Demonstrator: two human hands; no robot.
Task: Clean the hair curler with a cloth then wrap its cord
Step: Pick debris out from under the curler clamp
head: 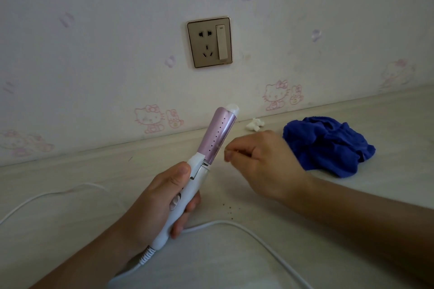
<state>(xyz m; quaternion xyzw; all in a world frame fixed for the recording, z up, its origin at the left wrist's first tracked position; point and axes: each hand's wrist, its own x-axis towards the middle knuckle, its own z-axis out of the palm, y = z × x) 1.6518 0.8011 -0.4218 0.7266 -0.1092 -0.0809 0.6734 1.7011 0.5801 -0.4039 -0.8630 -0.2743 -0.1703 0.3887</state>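
Wrapped around the white handle, my left hand (pixel 155 197) holds the hair curler (pixel 211 145) tilted up, with its pink barrel rising above my thumb. My right hand (pixel 265 159) hovers just beside the barrel with its fingertips pinched together; I cannot tell whether they hold anything. The curler looks light, rigid and smooth, so the handle is the safe hold. Its cord (pixel 223 222) seems limp and trails below my grip. I count one curler, one cord and one blue cloth (pixel 328 145), which lies beyond my right hand.

Left hand (pixel 152 199) hides part of hair curler (pixel 217 136) handle, cord (pixel 220 222) below the grip runs off left and bottom edges, whatever right hand (pixel 263 162) pinches up-right of the grip is too small to tell.
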